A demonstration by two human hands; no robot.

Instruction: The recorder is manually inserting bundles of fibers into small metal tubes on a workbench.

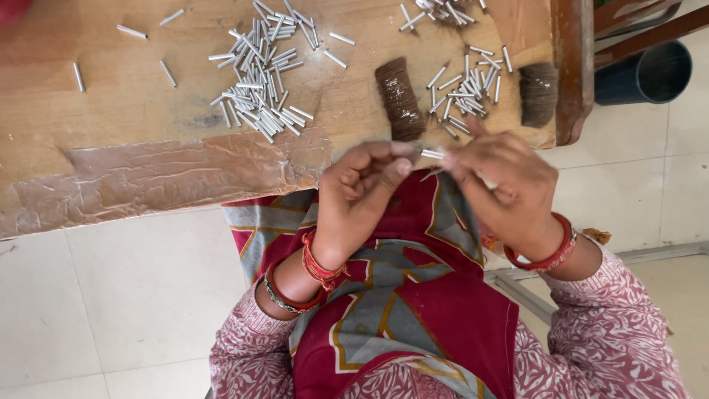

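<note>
**Small tube pinched between two hands at the worktop edge**

Head view: nearest the camera lie the person's patterned sleeves and the red and grey cloth over the lap, with red bangles on both wrists. Above the cloth, the left hand (362,188) and right hand (506,185) meet just off the worktop (111,111) edge. The left grip is closed, thumb and forefinger pinched on one end of a small metal tube (432,154). The right grip is closed too, its fingertips pressed at the tube's other end; thin bristles seem to be there, but whether it holds them cannot be told.

The tube hangs over the lap, not the worktop, so a slackened pinch would likely drop it into the cloth folds or onto the tiled floor. Loose bristles could also splay and miss the narrow opening.

Beyond the tube, a brown bristle bundle (399,100) lies beside a small tube pile (465,92); a larger tube pile (262,81) sits farther left of the bundle.
</note>
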